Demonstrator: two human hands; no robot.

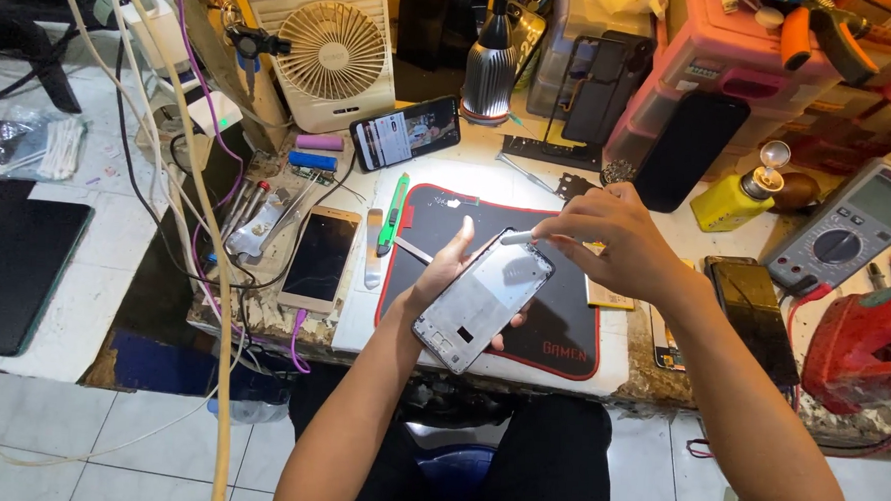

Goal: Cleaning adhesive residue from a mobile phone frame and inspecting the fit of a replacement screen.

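Note:
My left hand (443, 272) holds a silver phone frame (483, 300) from underneath, tilted above a black mat with a red border (562, 331). My right hand (606, 240) pinches a small white tool (519, 240) whose tip rests at the frame's top edge. The frame's inner side faces up and shows cut-outs near its lower end.
On the bench lie a gold phone (319, 258), a green utility knife (394, 213), a lit phone (406, 133), a dark phone (753, 314), a multimeter (847, 230), a yellow bottle (733, 199), a red tool (862, 344), a white fan (331, 53) and a lamp (490, 70). Cables (193, 189) hang at the left.

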